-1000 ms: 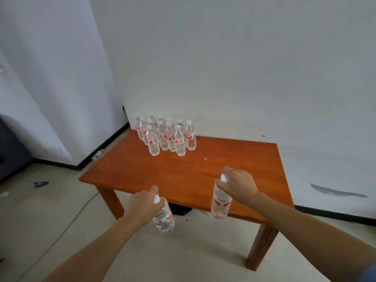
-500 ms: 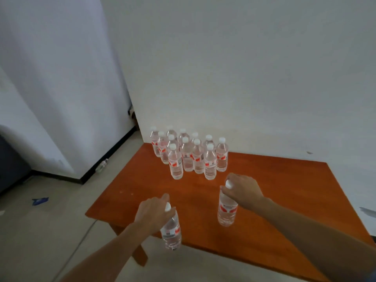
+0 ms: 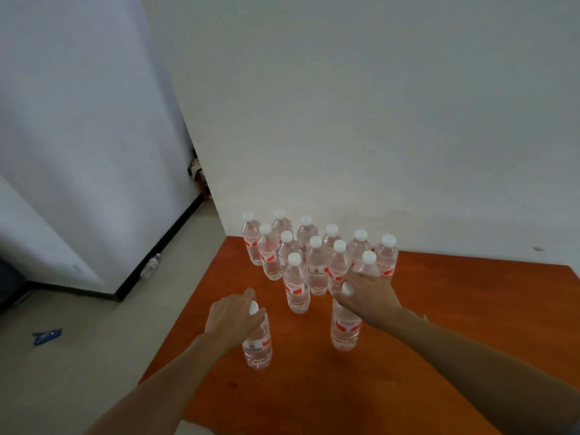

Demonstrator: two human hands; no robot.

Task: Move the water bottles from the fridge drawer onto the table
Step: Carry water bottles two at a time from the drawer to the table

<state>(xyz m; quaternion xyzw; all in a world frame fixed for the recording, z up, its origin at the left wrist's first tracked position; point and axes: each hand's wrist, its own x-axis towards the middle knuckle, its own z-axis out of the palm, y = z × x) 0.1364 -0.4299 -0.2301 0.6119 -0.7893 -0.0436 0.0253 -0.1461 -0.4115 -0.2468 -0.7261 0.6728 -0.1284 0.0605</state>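
A: The room?
B: Orange-brown table (image 3: 455, 324) in a corner, white wall (image 3: 376, 120), pale floor (image 3: 78, 372) with a blue scrap (image 3: 47, 335).
A: Anything unclear?
B: Whether the left bottle (image 3: 257, 345) and right bottle (image 3: 345, 329) touch the wood; the table's right side is cut off.
A: Their look?
B: Clear, white caps, red labels, upright over the table before a standing group (image 3: 317, 262). Left hand (image 3: 233, 318) and right hand (image 3: 368, 296) each clamp one by its top.
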